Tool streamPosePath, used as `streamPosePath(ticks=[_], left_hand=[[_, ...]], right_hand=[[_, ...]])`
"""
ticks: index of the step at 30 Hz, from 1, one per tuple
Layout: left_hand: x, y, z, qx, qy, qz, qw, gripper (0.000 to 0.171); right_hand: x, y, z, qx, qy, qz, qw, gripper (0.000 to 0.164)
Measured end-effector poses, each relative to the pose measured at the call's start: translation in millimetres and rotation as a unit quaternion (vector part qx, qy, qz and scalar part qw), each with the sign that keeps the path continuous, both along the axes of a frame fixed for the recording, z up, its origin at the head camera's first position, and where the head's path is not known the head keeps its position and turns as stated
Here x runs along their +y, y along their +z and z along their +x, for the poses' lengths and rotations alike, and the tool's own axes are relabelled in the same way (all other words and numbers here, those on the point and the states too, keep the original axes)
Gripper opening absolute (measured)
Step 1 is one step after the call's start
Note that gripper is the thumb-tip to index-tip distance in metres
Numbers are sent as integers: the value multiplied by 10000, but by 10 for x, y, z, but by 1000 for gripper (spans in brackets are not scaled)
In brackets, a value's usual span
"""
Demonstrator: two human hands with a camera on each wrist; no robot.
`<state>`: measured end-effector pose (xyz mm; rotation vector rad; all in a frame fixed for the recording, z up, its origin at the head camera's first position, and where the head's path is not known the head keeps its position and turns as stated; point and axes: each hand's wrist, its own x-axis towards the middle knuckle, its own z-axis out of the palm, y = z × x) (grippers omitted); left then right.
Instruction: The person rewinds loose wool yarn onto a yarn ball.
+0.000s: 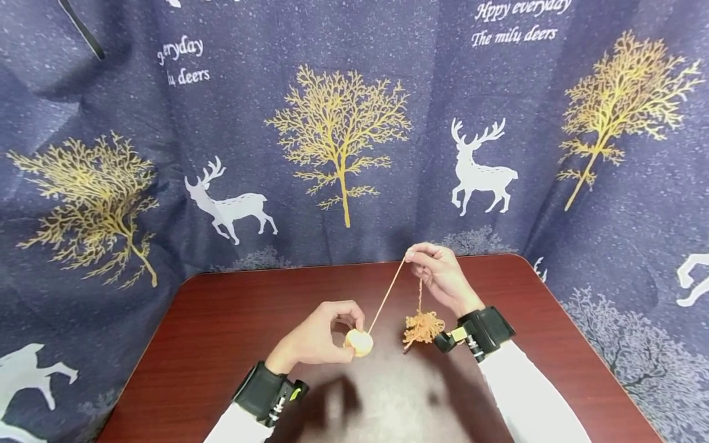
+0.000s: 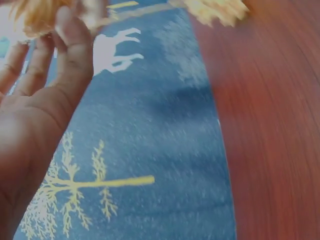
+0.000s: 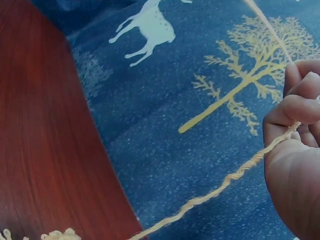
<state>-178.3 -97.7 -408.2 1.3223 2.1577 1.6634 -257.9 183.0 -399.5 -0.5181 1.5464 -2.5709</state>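
My left hand (image 1: 321,335) pinches a small ball of yellow-orange yarn (image 1: 359,343) between thumb and fingers, above the table. From the ball a taut strand of yarn (image 1: 386,296) slants up to my right hand (image 1: 440,271), which pinches it at the fingertips. Below the right hand a twisted length of yarn (image 3: 220,187) hangs down to a loose, curly tangle of yarn (image 1: 423,327). In the left wrist view the ball (image 2: 32,17) shows at the top edge, partly cut off above the left hand (image 2: 45,95).
Under both hands lies a reddish-brown table (image 1: 238,307) with rounded back corners. A dark blue curtain (image 1: 382,215) printed with white deer and golden trees hangs behind and around it. Each wrist wears a black strap with a small camera.
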Motion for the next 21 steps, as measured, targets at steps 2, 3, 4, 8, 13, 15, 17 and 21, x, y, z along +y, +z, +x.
streamPosePath(ticks=[2, 3, 4, 8, 13, 15, 17, 21], left_hand=[[24, 42, 10, -97, -369, 595, 9975, 33], [38, 63, 12, -205, -572, 955, 9936, 32], [53, 87, 10, -300, -757, 1333, 9877, 30], [111, 164, -34, -603, -847, 2767, 9553, 27], [159, 227, -98, -946, 144, 4090, 9075, 27], [169, 251, -118, -1144, 645, 4417, 8875, 29], [177, 279, -143, -1345, 1222, 4609, 8686, 34], [170, 304, -225, -1530, 2465, 4540, 8424, 36]], right_hand=[[-44, -33, -17, -85, -111, 172, 9998, 18], [-65, -55, -24, -119, -167, 300, 9993, 16], [-88, -77, -25, -174, -218, 432, 9987, 15], [-176, -185, -8, -292, -295, 1155, 9924, 11], [-273, -312, 101, -20, -94, 2163, 9763, 4], [-299, -340, 166, 174, 67, 2498, 9681, 9], [-317, -341, 240, 413, 196, 2847, 9575, 11], [-320, -289, 370, 979, 406, 3417, 9338, 7]])
